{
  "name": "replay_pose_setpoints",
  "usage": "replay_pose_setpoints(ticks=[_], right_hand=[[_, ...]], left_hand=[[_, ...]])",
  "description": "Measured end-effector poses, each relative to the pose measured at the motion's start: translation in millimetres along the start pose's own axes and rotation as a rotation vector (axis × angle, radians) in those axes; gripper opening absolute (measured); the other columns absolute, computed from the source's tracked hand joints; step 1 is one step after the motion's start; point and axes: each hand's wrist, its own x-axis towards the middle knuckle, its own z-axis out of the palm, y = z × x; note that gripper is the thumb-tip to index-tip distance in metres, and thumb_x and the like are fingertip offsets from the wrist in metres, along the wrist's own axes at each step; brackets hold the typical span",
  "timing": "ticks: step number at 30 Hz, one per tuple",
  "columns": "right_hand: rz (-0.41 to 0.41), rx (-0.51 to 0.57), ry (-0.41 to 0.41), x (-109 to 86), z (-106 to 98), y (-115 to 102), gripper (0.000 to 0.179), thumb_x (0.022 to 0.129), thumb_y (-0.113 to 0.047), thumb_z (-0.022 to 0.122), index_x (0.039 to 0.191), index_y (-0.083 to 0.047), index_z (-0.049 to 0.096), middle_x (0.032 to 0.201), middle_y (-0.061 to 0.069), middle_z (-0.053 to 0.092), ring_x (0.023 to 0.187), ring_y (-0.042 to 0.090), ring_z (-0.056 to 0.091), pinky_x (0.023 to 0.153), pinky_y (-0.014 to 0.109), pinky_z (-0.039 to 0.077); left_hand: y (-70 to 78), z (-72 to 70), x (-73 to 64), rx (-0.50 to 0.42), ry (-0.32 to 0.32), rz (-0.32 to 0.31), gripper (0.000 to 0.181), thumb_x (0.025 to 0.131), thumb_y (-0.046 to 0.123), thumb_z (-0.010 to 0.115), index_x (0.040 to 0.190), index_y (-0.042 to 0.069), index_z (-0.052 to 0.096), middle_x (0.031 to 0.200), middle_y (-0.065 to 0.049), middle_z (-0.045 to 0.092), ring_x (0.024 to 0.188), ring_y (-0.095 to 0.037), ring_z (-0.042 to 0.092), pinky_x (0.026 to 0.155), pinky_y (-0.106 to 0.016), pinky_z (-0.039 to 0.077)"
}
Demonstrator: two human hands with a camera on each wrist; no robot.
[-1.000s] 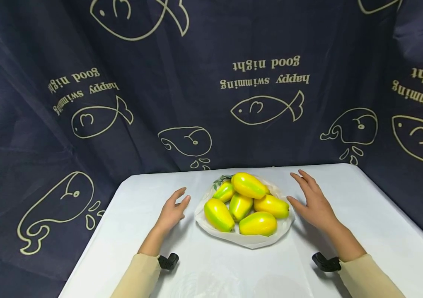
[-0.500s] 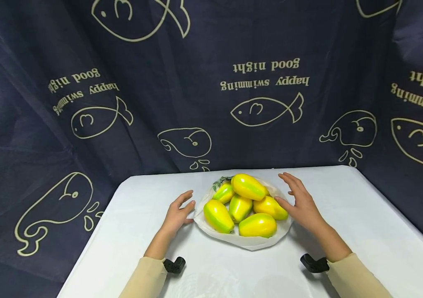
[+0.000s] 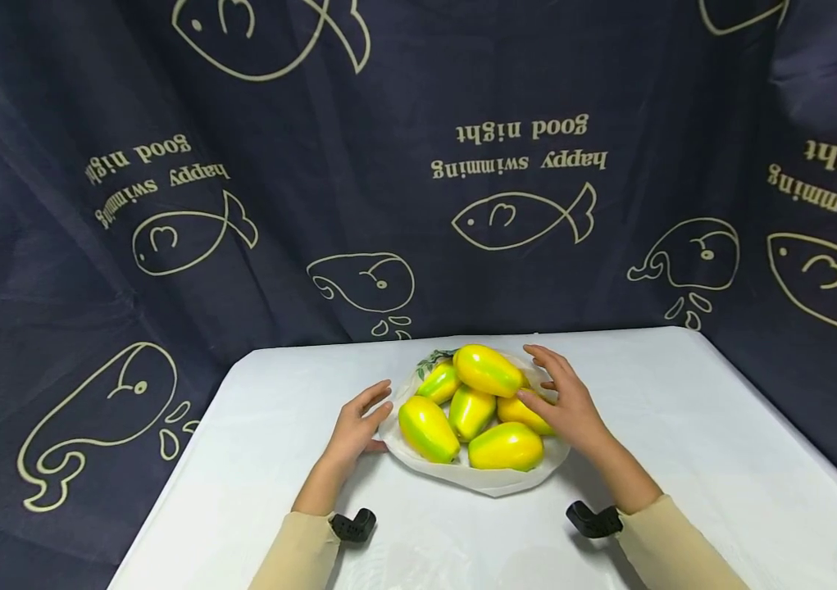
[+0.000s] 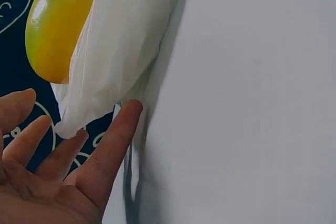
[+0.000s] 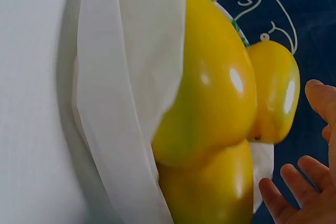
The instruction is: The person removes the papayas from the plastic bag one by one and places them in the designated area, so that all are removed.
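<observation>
While both hands flank the fruit pile [image 3: 479,403] mid-table on a white bag [image 3: 495,479], fingers are spread, grasping nothing. Left hand [image 3: 356,429] touches the bag's edge; right hand [image 3: 564,401] hovers by the right fruit. Risk: top fruit [image 3: 487,370] sits loose; a nudge or bag tug may roll it off.

Navy fish-print curtain [image 3: 388,164] behind white table [image 3: 721,459].

white tablecloth [image 3: 684,426] covers the whole table, and behind it hangs a navy curtain [image 3: 359,123] with doodled fish, whales and upside-down lettering.
</observation>
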Motion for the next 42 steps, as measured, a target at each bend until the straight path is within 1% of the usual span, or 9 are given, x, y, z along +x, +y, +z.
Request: replay_pose_setpoints(ticks=[2,6,10,14,18,20,26,38,42], right_hand=[[0.005,-0.006,-0.014,1.5,4,-2,0.070,0.091,-0.016,0.073,0.152,-0.018,0.040,0.156,0.013,0.038,0.137,0.038,0.044,0.101,0.058,0.050],[0.018,-0.037,-0.031,3.3,12,-5,0.072,0.089,-0.018,0.075,0.152,-0.019,0.040,0.154,0.012,0.041,0.139,0.036,0.042,0.104,0.057,0.048],[0.046,-0.044,-0.035,4.7,18,-8,0.073,0.088,-0.022,0.077,0.151,-0.021,0.041,0.153,0.010,0.042,0.141,0.033,0.042,0.107,0.056,0.046],[0.054,-0.049,-0.053,7.4,23,-11,0.075,0.089,-0.024,0.076,0.153,-0.025,0.039,0.155,0.008,0.041,0.141,0.032,0.041,0.108,0.054,0.046],[0.054,-0.061,-0.051,9.6,26,-13,0.077,0.088,-0.022,0.077,0.154,-0.025,0.038,0.155,0.008,0.042,0.140,0.031,0.043,0.108,0.053,0.047],[0.052,-0.073,-0.045,10.6,27,-14,0.077,0.088,-0.021,0.078,0.154,-0.025,0.038,0.154,0.008,0.043,0.139,0.032,0.043,0.110,0.055,0.044],[0.038,-0.108,-0.039,13.9,31,-14,0.078,0.087,-0.018,0.078,0.154,-0.024,0.038,0.151,0.009,0.046,0.140,0.033,0.042,0.114,0.057,0.038],[0.061,-0.107,-0.011,17.1,34,-9,0.072,0.089,-0.014,0.076,0.152,-0.024,0.042,0.148,0.006,0.050,0.135,0.031,0.046,0.112,0.054,0.041],[0.062,-0.095,-0.002,15.3,32,-10,0.071,0.089,-0.014,0.075,0.151,-0.025,0.043,0.148,0.006,0.050,0.135,0.031,0.046,0.108,0.053,0.045]], left_hand=[[-0.2,0.4,0.8,-0.005,-0.002,0.000,0.050,0.100,0.020,0.059,0.149,0.016,0.048,0.154,-0.015,0.046,0.124,-0.042,0.058,0.067,-0.045,0.063],[-2.4,0.4,1.7,-0.021,-0.010,0.016,0.047,0.099,0.020,0.062,0.145,0.019,0.053,0.152,-0.012,0.049,0.107,-0.030,0.067,0.062,-0.040,0.062],[-6.2,1.9,2.6,-0.033,-0.008,0.025,0.044,0.098,0.017,0.062,0.142,0.020,0.057,0.151,-0.011,0.051,0.094,-0.020,0.068,0.057,-0.034,0.060],[-9.0,3.2,1.4,-0.048,0.013,0.011,0.041,0.098,0.014,0.062,0.139,0.019,0.060,0.148,-0.012,0.053,0.089,-0.017,0.069,0.057,-0.032,0.060],[-11.1,4.1,0.3,-0.074,0.016,-0.004,0.040,0.098,0.014,0.061,0.138,0.018,0.061,0.145,-0.014,0.054,0.088,-0.016,0.070,0.060,-0.032,0.061],[-13.2,4.5,0.4,-0.095,0.010,-0.004,0.040,0.099,0.013,0.060,0.139,0.016,0.060,0.144,-0.016,0.055,0.087,-0.015,0.070,0.062,-0.032,0.062],[-18.9,4.9,1.5,-0.153,0.016,-0.016,0.040,0.098,0.011,0.061,0.137,0.018,0.061,0.141,-0.015,0.057,0.086,-0.014,0.070,0.063,-0.031,0.062],[-22.3,6.9,3.1,-0.162,0.017,-0.025,0.037,0.099,0.013,0.060,0.136,0.019,0.063,0.143,-0.012,0.057,0.087,-0.014,0.071,0.064,-0.030,0.062],[-22.5,7.3,2.5,-0.165,0.016,-0.030,0.037,0.099,0.014,0.060,0.136,0.018,0.063,0.144,-0.012,0.057,0.088,-0.014,0.071,0.065,-0.030,0.062]])
